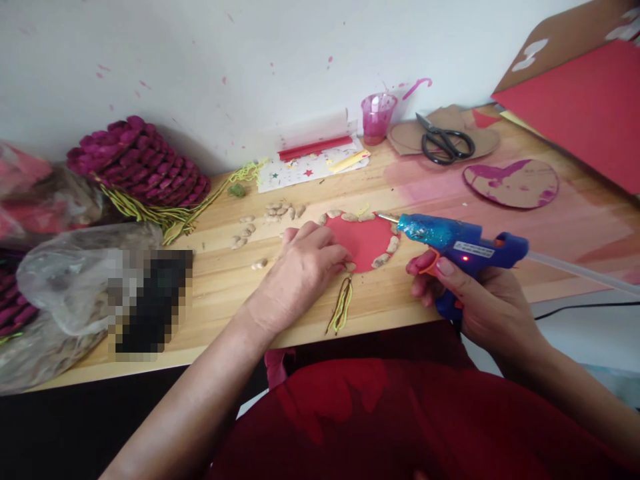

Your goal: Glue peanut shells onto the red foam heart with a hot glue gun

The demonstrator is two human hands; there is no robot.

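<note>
A blue hot glue gun (465, 247) is gripped in my right hand (487, 300), a finger at its orange trigger. Its red light is lit, and the metal nozzle points left at the top right edge of a red heart-shaped card (363, 243). Unshelled peanuts (385, 260) line part of the card's rim. My left hand (310, 267) covers the card's left side, fingers curled down with the tips closed on a peanut (350, 267) at the lower edge. A looped yellow-green cord (341, 307) hangs below the heart's bottom point. The hand hides some of the left rim.
Loose peanuts (277, 212) lie left of the heart. Farther back are purple-dyed peanut strings (145, 163), a pink plastic cup (377, 120), black scissors (447, 145) and a stained cardboard heart (513, 183). Plastic bags (75, 273) and a blurred dark object (155, 303) occupy the left.
</note>
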